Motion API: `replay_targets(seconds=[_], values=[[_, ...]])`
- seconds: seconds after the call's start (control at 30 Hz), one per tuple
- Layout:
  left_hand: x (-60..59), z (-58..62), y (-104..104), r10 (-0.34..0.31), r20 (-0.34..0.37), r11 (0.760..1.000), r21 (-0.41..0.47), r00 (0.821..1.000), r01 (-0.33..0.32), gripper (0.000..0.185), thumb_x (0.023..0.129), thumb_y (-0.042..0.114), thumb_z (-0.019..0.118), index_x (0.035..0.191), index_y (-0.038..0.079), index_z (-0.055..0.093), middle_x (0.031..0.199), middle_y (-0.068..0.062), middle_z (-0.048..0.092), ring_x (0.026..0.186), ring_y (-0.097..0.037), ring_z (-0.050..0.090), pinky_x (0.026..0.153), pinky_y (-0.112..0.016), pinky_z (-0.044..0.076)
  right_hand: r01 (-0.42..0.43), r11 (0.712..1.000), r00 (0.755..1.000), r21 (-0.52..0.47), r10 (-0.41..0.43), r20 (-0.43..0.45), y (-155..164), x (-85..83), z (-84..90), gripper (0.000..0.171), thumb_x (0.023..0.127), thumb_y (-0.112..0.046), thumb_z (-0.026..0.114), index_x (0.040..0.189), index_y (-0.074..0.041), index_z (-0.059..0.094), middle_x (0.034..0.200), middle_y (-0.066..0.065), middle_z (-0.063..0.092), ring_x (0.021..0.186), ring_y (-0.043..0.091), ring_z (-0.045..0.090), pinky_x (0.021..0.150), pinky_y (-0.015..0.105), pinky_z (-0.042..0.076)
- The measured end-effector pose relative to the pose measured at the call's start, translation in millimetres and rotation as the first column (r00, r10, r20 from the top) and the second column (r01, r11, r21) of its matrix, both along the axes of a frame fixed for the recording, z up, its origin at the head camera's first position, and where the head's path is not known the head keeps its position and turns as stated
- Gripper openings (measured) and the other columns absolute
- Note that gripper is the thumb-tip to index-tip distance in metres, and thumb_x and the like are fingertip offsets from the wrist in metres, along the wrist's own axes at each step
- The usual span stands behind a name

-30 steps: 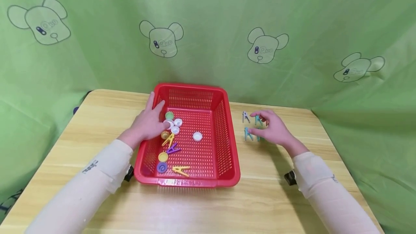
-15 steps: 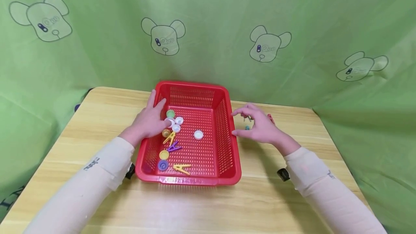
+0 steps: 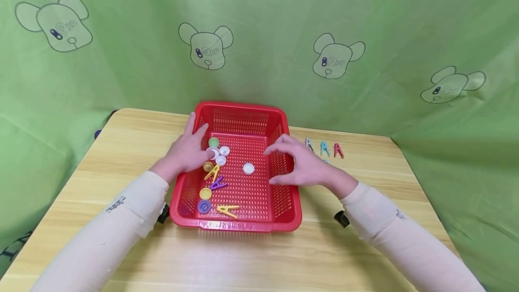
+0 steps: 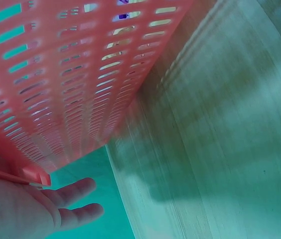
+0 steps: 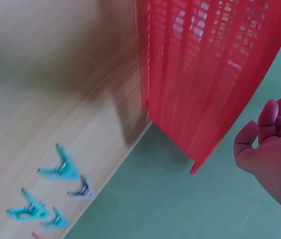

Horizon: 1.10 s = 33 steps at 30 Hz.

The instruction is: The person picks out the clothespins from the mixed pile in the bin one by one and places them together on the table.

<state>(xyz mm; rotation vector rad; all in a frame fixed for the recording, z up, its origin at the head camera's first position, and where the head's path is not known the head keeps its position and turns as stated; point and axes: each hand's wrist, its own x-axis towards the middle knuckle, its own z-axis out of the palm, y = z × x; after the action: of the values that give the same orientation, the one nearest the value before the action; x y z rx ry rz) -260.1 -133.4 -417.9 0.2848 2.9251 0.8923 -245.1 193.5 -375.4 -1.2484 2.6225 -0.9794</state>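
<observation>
Basket (image 3: 251, 226) holds clothespins (image 3: 218, 184) and caps (image 3: 205, 193), a white cap (image 3: 248, 168) nearest right hand (image 3: 302, 162).

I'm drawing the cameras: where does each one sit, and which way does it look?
Head: worn on the person's head, looking forward and down at the red basket on the table; both sleeves, left hand and right hand show.
Left wrist: worn there, facing the basket's outer side and the table; part of the left hand shows.
Right wrist: worn there, facing the basket's opposite outer side and the clips; part of the right hand shows.
Head and right wrist both show clips.
</observation>
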Motion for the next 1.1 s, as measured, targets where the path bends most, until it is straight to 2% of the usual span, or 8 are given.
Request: replay_targets(seconds=[0.1, 0.27, 0.47, 0.67, 0.77, 0.93, 1.1], values=[[0.4, -0.3, -0.1, 0.002, 0.001, 1.0, 0.01, 1.0, -0.002, 0.085, 0.091, 0.029, 0.067, 0.16, 0.007, 0.021, 0.163, -0.004, -0.025, 0.133, -0.05, 0.04, 0.087, -0.056, 0.054, -0.037, 0.999, 0.999, 0.003, 0.037, 0.023, -10.5, 3.4, 0.2, 0.056, 0.072, -0.03, 0.091, 0.122, -0.021, 0.066, 0.109, -0.006, 0.052, 0.105, 0.014, 0.049, 0.089, 0.047, 0.049], [1.1, 0.2, 0.1, 0.002, 0.007, 1.0, 0.019, 1.0, -0.002, 0.085, 0.091, 0.029, 0.067, 0.16, 0.008, 0.021, 0.163, -0.003, -0.025, 0.134, -0.05, 0.038, 0.085, -0.055, 0.055, -0.061, 0.996, 0.997, 0.059, 0.059, 0.05, -27.6, 7.5, -0.8, 0.057, 0.072, -0.03, 0.091, 0.123, -0.027, 0.065, 0.11, -0.01, 0.051, 0.108, 0.01, 0.047, 0.09, 0.038, 0.049], [1.7, 0.8, 0.3, 0.003, 0.008, 0.999, 0.032, 1.0, -0.003, 0.085, 0.091, 0.028, 0.067, 0.16, 0.008, 0.021, 0.164, -0.004, -0.023, 0.133, -0.05, 0.039, 0.083, -0.055, 0.055, -0.099, 0.989, 0.994, 0.11, 0.093, 0.059, -45.6, 10.6, 1.2, 0.058, 0.071, -0.037, 0.089, 0.123, -0.028, 0.066, 0.11, -0.012, 0.051, 0.108, 0.008, 0.047, 0.091, 0.035, 0.05], [0.8, 0.3, 0.4, -0.004, -0.002, 1.0, 0.025, 1.0, 0.004, 0.085, 0.091, 0.028, 0.067, 0.16, 0.007, 0.021, 0.164, -0.006, -0.023, 0.133, -0.05, 0.039, 0.084, -0.055, 0.055, -0.143, 0.977, 0.988, 0.16, 0.13, 0.088, -62.0, 12.4, 1.1, 0.06, 0.071, -0.036, 0.09, 0.125, -0.028, 0.065, 0.108, -0.013, 0.05, 0.108, 0.005, 0.046, 0.086, 0.027, 0.051], [0.6, 0.2, 0.4, -0.005, -0.003, 1.0, 0.023, 1.0, 0.005, 0.085, 0.091, 0.028, 0.067, 0.16, 0.007, 0.022, 0.164, -0.007, -0.022, 0.133, -0.05, 0.04, 0.084, -0.054, 0.055, -0.169, 0.97, 0.983, 0.177, 0.153, 0.097, -69.2, 13.2, 0.5, 0.062, 0.071, -0.034, 0.09, 0.127, -0.025, 0.065, 0.107, -0.013, 0.05, 0.106, 0.005, 0.046, 0.084, 0.027, 0.052], [0.4, 1.0, 0.0, 0.001, 0.001, 1.0, 0.025, 1.0, -0.001, 0.085, 0.091, 0.029, 0.067, 0.16, 0.008, 0.021, 0.164, -0.006, -0.023, 0.132, -0.049, 0.041, 0.083, -0.053, 0.056, -0.201, 0.961, 0.977, 0.189, 0.182, 0.111, -78.4, 13.9, -3.7, 0.064, 0.071, -0.032, 0.091, 0.13, -0.024, 0.065, 0.105, -0.012, 0.049, 0.103, 0.011, 0.048, 0.08, 0.035, 0.054], [-0.4, 0.4, 0.0, -0.004, -0.008, 1.0, 0.016, 1.0, 0.004, 0.086, 0.091, 0.03, 0.068, 0.16, 0.007, 0.022, 0.163, -0.005, -0.024, 0.132, -0.049, 0.041, 0.087, -0.054, 0.054, -0.226, 0.946, 0.972, 0.23, 0.205, 0.113, -86.1, 15.0, -9.7, 0.065, 0.072, -0.033, 0.091, 0.13, -0.028, 0.064, 0.108, -0.01, 0.051, 0.109, 0.017, 0.049, 0.087, 0.035, 0.052]])
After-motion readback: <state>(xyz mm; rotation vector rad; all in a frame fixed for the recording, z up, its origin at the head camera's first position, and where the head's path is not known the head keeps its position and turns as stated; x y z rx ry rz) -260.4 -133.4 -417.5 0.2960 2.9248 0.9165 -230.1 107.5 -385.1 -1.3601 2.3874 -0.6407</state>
